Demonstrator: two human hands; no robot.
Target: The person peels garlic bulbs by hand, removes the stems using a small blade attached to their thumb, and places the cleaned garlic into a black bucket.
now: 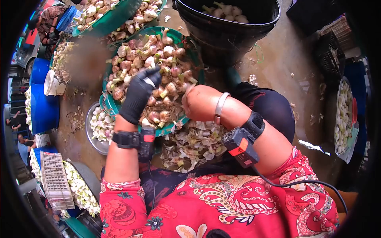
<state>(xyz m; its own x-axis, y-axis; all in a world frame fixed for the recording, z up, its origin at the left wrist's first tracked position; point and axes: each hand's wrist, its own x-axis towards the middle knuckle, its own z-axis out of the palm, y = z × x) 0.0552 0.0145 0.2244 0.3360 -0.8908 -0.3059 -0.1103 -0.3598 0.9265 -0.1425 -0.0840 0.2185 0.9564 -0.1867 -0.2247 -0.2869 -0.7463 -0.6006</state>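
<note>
My left hand [137, 97], in a black glove, is closed over the left part of a green basin [106, 85] heaped with garlic bulbs [170, 88]. A small white patch shows at its curled fingers; I cannot tell what they hold. Bare and slightly blurred, my right hand [202, 104] is closed in a fist at the basin's right rim, its fingertips turned away and hidden. Loose garlic skins [194, 144] lie in a pile below the basin. Left of my left forearm, a metal bowl [90, 129] contains white peeled garlic [101, 123].
Ahead stands a black bucket [222, 41] with several bulbs inside. Another green basin of garlic [105, 23] is at upper left, near a person [49, 23] in dark gloves. Blue barrels [44, 103] line the left. At right sits a tray of peeled garlic [342, 119].
</note>
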